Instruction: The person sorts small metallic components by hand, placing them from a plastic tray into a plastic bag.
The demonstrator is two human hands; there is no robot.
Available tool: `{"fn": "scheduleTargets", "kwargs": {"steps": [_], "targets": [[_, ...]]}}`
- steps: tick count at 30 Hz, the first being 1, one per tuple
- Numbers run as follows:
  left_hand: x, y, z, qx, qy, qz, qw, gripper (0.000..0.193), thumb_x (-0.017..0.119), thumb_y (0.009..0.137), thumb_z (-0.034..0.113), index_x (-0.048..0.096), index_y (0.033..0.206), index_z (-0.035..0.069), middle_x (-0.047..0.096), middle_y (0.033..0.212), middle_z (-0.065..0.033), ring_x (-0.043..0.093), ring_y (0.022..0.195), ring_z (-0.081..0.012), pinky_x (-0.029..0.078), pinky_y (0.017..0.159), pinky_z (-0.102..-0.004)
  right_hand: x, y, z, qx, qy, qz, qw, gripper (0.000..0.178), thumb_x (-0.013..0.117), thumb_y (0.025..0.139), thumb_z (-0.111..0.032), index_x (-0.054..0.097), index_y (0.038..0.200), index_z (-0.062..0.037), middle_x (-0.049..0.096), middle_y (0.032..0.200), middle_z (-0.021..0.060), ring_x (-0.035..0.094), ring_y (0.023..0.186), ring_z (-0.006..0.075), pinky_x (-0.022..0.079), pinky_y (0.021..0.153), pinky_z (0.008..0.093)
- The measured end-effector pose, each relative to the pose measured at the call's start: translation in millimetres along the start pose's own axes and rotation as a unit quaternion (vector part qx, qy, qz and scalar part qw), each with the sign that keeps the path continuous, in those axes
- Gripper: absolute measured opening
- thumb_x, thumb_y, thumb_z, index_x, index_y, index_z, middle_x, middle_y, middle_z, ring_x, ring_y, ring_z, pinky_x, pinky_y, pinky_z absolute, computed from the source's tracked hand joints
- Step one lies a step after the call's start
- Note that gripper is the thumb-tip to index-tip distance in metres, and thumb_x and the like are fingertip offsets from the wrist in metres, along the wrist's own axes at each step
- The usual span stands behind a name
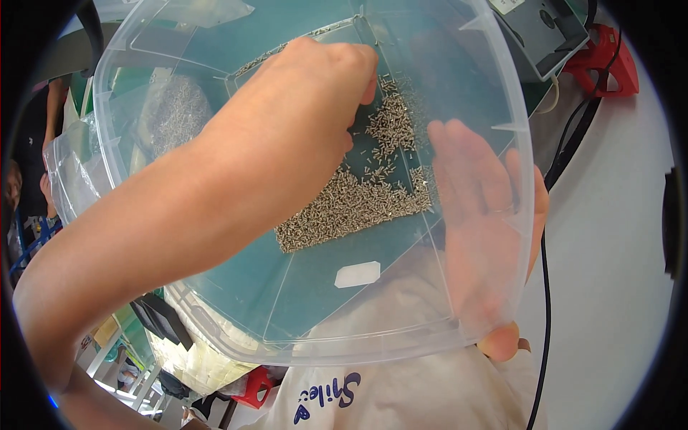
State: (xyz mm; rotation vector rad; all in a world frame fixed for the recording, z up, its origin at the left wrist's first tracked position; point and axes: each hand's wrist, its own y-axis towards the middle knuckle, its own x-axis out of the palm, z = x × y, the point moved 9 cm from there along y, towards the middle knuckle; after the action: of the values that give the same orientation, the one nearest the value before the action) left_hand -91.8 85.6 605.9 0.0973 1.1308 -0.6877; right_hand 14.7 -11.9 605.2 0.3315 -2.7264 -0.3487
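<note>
Small metal fasteners (pixel 340 211) lie in a loose heap across the floor of a clear plastic bin (pixel 387 352), with a thinner scatter toward the far side. The left hand (pixel 322 93) reaches in over them, its fingers curled; the fingertips are hidden, so whether they grip anything cannot be told. The right hand (pixel 479 208) lies open along the outside of the bin's right wall, fingers extended, seen through the plastic. A white label (pixel 358 274) shows on the near side. Beyond, at upper right, are a grey metal box (pixel 527 43) and a red plastic object (pixel 620 68).
</note>
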Motion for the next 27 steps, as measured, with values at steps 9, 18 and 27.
{"fn": "scheduleTargets", "kwargs": {"steps": [9,18,27], "targets": [[-6,-2,6,0.04,0.019,0.042,0.998,0.011,0.067,0.07,0.002,0.063,0.079,-0.002,0.062,0.067,-0.0143,0.062,0.061,-0.0266,0.05,0.059,-0.032,3,0,1,-0.007,0.021,0.0,1.0,0.127,0.066,0.049,-0.079,0.014,0.142,-0.0091,0.023,0.14,0.0288,0.022,0.13,0.0478,0.014,0.107,0.0542],[-5,-13,4,0.025,-0.002,-0.008,1.0,0.015,0.068,0.063,-0.008,0.061,0.076,-0.004,0.062,0.067,-0.0128,0.064,0.063,-0.0233,0.051,0.06,-0.0299,9,1,-2,-0.02,0.052,-0.007,0.998,0.126,0.069,0.051,-0.074,0.014,0.143,-0.0079,0.019,0.141,0.0311,0.017,0.132,0.0484,0.01,0.109,0.0523],[-5,-3,4,0.042,-0.069,0.019,0.997,0.016,0.069,0.062,-0.008,0.059,0.075,-0.005,0.062,0.067,-0.0142,0.064,0.065,-0.0255,0.051,0.061,-0.0303,4,1,-1,-0.017,0.056,0.0,0.998,0.125,0.073,0.052,-0.069,0.014,0.142,-0.0069,0.015,0.142,0.0323,0.013,0.132,0.0498,0.009,0.109,0.0508]]}}
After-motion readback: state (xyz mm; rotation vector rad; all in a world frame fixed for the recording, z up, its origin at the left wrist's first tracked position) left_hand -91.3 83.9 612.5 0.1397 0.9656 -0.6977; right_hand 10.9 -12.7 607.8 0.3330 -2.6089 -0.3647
